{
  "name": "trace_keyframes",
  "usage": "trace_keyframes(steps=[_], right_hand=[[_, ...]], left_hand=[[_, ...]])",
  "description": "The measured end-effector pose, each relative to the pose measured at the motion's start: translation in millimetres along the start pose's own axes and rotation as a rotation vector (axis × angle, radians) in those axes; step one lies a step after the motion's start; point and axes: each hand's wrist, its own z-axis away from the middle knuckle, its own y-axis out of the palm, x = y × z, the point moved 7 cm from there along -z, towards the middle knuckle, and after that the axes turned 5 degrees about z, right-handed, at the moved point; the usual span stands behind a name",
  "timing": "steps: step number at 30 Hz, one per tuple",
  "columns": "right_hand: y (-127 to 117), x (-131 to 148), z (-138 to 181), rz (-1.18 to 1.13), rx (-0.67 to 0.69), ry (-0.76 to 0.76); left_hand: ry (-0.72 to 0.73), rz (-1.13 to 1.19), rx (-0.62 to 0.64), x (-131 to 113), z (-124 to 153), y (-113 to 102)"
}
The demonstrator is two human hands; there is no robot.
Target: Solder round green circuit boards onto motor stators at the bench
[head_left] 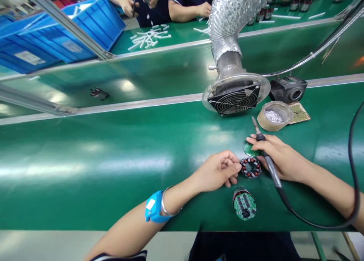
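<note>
My right hand (280, 157) is closed around a soldering iron (272, 169), its metal tip pointing up and away from me. Fingers of that hand also reach a round green circuit board (250, 150), partly covered by them. Just below it lies a ring-shaped motor stator (251, 168) with copper windings. Thumb and forefinger of my left hand (220, 171) pinch the stator's left edge, the other fingers curled. Closer to me sits a second motor part (244, 205) with a green circuit board on top.
A fume extractor (236, 96) hangs over the bench (113, 158). Behind my right hand stand a tub of silvery shavings (274, 116), a small yellowish pad (300, 113) and a dark holder (288, 89). Blue bins (85, 30) and co-workers' hands (129, 6) are across the partition. The iron's cable (318, 226) loops at right.
</note>
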Motion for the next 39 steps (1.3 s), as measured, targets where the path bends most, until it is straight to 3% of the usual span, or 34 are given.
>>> trace_keyframes(steps=[4, 9, 14, 18, 23, 28, 33, 39], right_hand=[[2.9, -8.0, -4.6, 0.015, -0.003, -0.002], [-32.5, 11.6, 4.0, 0.057, -0.247, 0.105], [-26.6, 56.2, 6.0, 0.235, -0.295, 0.072], [-19.8, 67.8, 4.6, 0.273, -0.285, 0.019], [-33.6, 50.6, 1.6, 0.075, -0.293, 0.129], [-12.8, 36.7, -4.1, -0.087, -0.123, 0.142], [-10.8, 27.8, -3.7, -0.127, -0.187, 0.208], [-14.3, 28.8, -2.6, -0.178, -0.224, 0.142]], left_hand=[[-0.089, 0.081, -0.004, 12.8, 2.4, 4.2], [-0.106, 0.141, -0.004, 15.6, 4.5, 8.7], [-0.03, 0.109, 0.005, 15.7, 4.7, 8.2], [0.119, -0.001, -0.07, 9.0, 6.0, -4.7], [0.255, -0.105, -0.15, 0.7, 6.6, -15.0], [0.289, -0.087, -0.126, 2.4, 2.0, -15.1], [0.275, -0.063, -0.104, 4.9, -0.5, -14.5], [0.248, -0.044, -0.111, 6.4, -0.4, -12.5]])
